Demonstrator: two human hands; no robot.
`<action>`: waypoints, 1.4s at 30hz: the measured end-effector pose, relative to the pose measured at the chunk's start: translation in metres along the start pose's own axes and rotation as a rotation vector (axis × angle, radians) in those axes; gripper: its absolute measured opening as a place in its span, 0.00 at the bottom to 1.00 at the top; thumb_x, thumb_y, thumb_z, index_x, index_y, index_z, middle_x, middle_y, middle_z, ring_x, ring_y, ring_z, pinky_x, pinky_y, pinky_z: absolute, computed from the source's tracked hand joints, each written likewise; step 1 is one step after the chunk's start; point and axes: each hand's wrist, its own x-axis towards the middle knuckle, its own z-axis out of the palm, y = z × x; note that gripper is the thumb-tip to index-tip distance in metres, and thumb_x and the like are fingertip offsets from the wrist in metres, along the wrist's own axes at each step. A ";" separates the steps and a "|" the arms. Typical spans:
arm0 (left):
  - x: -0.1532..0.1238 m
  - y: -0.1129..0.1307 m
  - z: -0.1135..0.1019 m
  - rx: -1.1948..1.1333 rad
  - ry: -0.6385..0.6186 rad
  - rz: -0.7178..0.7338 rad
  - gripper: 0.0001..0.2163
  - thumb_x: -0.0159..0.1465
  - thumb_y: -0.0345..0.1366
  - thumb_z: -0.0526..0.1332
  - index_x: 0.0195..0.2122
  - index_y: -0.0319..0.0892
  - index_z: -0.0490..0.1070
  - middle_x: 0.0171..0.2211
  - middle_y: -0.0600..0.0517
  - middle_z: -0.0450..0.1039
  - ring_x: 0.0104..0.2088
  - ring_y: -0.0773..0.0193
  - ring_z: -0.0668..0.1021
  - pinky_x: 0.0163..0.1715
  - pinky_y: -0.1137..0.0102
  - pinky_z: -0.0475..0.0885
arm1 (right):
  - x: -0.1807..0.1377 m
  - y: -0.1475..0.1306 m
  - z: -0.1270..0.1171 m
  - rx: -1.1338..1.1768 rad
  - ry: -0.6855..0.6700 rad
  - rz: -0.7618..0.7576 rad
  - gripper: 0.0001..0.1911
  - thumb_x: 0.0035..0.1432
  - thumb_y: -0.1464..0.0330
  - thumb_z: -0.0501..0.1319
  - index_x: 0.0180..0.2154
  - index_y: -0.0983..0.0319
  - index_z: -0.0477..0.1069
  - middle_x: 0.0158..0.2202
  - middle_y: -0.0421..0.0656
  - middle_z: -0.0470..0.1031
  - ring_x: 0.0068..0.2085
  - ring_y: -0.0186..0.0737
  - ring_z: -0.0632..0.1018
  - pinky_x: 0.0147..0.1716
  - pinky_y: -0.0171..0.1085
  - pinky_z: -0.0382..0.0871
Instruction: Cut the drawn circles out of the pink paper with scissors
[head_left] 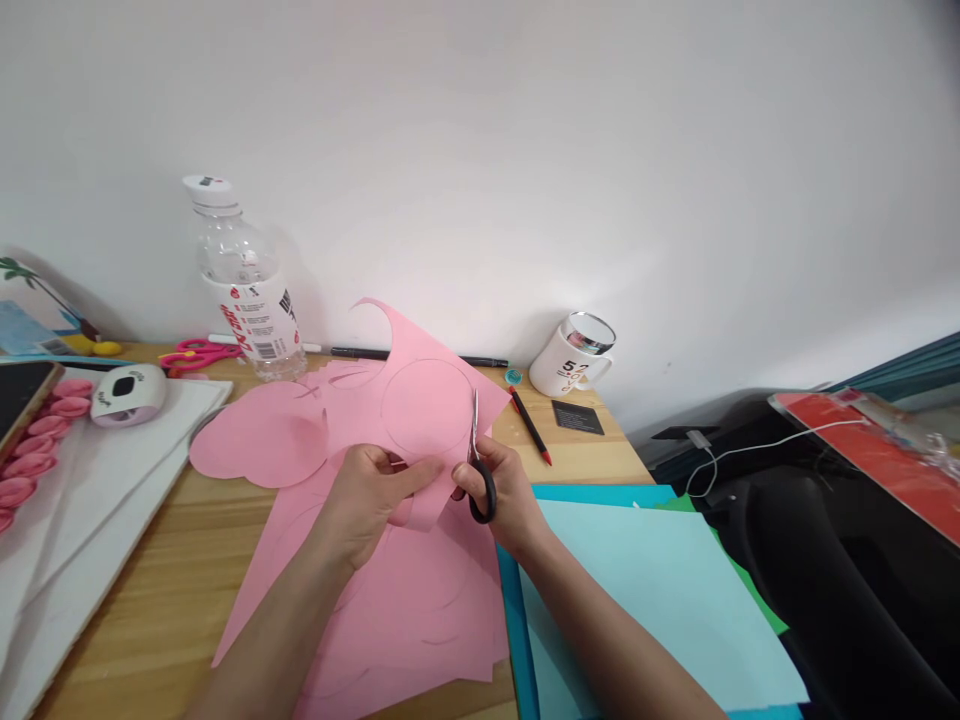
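My left hand [375, 500] pinches the lower edge of a pink paper sheet [427, 405] that has a pencilled circle on it and a curved cut-out at its upper left. In my right hand [495, 490] is a pair of scissors [484, 492] with black handles; its blades point up along the right side of the drawn circle, at the paper. Beneath both hands lies a stack of pink sheets [420, 630] marked with more circles. Pink rounded cut-outs [259, 435] rest to the left of the held sheet.
A plastic bottle [251, 290] stands at the back left, near pink scissors [199, 354]. A white mug [571, 358], a red-black pen [531, 428] and a black card [577, 417] are at the back right. Light blue paper [660, 600] lies right; a white board [97, 540] lies left.
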 end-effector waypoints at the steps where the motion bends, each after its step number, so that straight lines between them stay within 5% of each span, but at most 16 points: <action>1: 0.000 0.000 0.000 -0.001 0.001 -0.004 0.15 0.45 0.39 0.69 0.12 0.37 0.65 0.11 0.61 0.52 0.15 0.77 0.53 0.13 0.76 0.48 | 0.000 0.000 0.000 -0.002 0.003 -0.002 0.15 0.46 0.60 0.63 0.22 0.62 0.60 0.17 0.35 0.62 0.20 0.29 0.64 0.19 0.30 0.57; 13: -0.001 0.003 0.002 -0.044 0.069 0.006 0.17 0.40 0.32 0.69 0.09 0.39 0.58 0.10 0.63 0.49 0.14 0.78 0.52 0.12 0.77 0.47 | 0.000 0.003 0.001 0.050 0.008 0.037 0.08 0.46 0.68 0.61 0.22 0.63 0.64 0.15 0.34 0.62 0.19 0.29 0.66 0.20 0.30 0.60; 19: 0.000 0.003 0.001 -0.121 0.053 0.069 0.10 0.42 0.35 0.68 0.16 0.39 0.66 0.15 0.58 0.62 0.18 0.71 0.65 0.15 0.75 0.59 | 0.000 0.003 0.002 0.092 -0.024 0.038 0.07 0.45 0.70 0.60 0.20 0.62 0.63 0.16 0.35 0.64 0.21 0.30 0.67 0.20 0.31 0.59; 25: -0.002 0.004 0.001 0.206 0.158 0.093 0.24 0.46 0.43 0.64 0.09 0.45 0.46 0.11 0.61 0.41 0.13 0.76 0.49 0.12 0.74 0.45 | -0.001 0.004 0.005 0.122 -0.047 0.034 0.11 0.46 0.66 0.63 0.22 0.63 0.64 0.16 0.35 0.63 0.21 0.31 0.66 0.22 0.32 0.58; 34: -0.001 0.003 0.000 0.442 0.166 0.111 0.26 0.46 0.47 0.63 0.12 0.46 0.41 0.15 0.60 0.38 0.16 0.76 0.46 0.15 0.72 0.40 | 0.002 0.004 -0.001 0.101 -0.040 0.004 0.17 0.39 0.59 0.70 0.28 0.62 0.68 0.24 0.41 0.70 0.30 0.40 0.71 0.27 0.35 0.65; 42: -0.002 0.003 0.000 0.522 0.202 0.108 0.26 0.47 0.47 0.62 0.12 0.46 0.41 0.14 0.59 0.38 0.16 0.75 0.47 0.15 0.72 0.41 | 0.001 0.001 0.000 0.075 -0.010 0.062 0.21 0.35 0.59 0.72 0.22 0.61 0.61 0.21 0.37 0.63 0.27 0.37 0.68 0.26 0.35 0.63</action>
